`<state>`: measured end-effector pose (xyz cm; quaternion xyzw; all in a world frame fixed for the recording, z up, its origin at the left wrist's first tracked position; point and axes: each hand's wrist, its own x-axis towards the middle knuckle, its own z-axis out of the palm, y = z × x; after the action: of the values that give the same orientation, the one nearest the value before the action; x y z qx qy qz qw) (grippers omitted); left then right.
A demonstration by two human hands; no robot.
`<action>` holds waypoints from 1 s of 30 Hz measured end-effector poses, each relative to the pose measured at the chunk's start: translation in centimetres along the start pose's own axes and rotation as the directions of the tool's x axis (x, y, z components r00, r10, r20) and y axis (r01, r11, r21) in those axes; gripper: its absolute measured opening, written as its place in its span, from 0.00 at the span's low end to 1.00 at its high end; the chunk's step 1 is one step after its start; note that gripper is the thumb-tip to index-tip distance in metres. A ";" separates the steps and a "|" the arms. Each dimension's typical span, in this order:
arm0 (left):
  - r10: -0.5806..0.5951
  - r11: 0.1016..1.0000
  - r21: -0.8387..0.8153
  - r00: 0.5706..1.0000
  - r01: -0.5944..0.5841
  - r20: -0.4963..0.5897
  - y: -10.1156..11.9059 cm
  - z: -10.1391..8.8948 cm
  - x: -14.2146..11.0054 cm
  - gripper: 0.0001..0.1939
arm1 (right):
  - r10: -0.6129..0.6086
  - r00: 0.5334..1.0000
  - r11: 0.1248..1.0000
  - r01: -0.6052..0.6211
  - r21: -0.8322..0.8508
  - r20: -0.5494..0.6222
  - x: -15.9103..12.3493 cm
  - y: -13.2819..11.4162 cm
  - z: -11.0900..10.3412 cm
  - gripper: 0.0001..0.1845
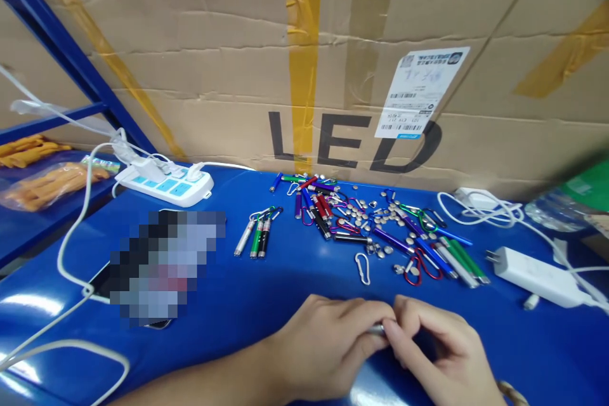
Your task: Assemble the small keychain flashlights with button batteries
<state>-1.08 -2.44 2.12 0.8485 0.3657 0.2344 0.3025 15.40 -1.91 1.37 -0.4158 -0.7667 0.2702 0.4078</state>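
My left hand (333,346) is closed around a small silver keychain flashlight (377,329), of which only a short metal end shows. At that end, the thumb and fingers of my right hand (438,349) pinch together against it; the rest of the flashlight is hidden by the fingers. Just beyond my hands lies a silver carabiner clip (362,268). Farther back is a loose spread of coloured flashlight tubes (394,240), red and purple clips and several button cells (389,250). Three keychain flashlights (259,240) with clips attached lie side by side to the left.
A phone (159,266) with a blurred-out screen lies on the blue table (228,292). Behind it is a white power strip (164,184) with cables. A white charger (537,276) and a plastic bottle (552,206) are at right. A large cardboard box (214,76) stands along the back.
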 end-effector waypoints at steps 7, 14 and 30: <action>-0.020 1.000 0.003 0.999 0.021 -0.049 -0.4 0.3 -0.1 0.08 | 0.029 0.999 0.999 -0.028 0.040 -0.025 0.6 -0.3 -0.2 0.13; -0.119 0.993 -0.019 0.982 0.118 -0.147 -0.5 0.6 -0.1 0.11 | 0.042 0.998 0.988 -0.034 0.153 -0.050 0.8 0.9 -0.4 0.08; -0.094 0.995 -0.045 0.974 0.086 -0.204 -0.6 0.6 0.0 0.11 | 0.218 0.963 0.775 -0.269 0.571 0.158 1.8 0.8 -0.9 0.08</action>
<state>-0.98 -2.32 1.30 0.7965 0.4289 0.3136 0.2885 15.91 0.07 1.97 -0.3532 -0.6013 0.5614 0.4456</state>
